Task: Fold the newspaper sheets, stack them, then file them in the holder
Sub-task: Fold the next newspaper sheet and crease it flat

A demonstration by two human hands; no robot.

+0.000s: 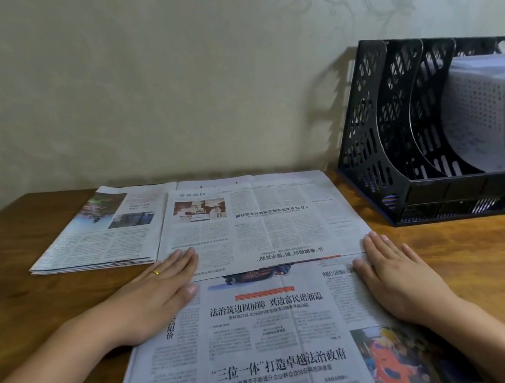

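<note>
Both hands lie flat with fingers straight, the left hand (158, 293) and right hand (398, 272) pressing the side edges of a big newspaper sheet (273, 316) that runs from the table's (476, 259) near edge toward the wall, its far half folded back, beside a folded pile (101, 238) at the back left and a black holder (413, 139) at the back right corner.

Wooden table (476, 259): newspaper sheet (262, 333), folded stack (101, 238), holder (429, 137).

Holder (410, 140) right of newspaper (271, 332)
</note>
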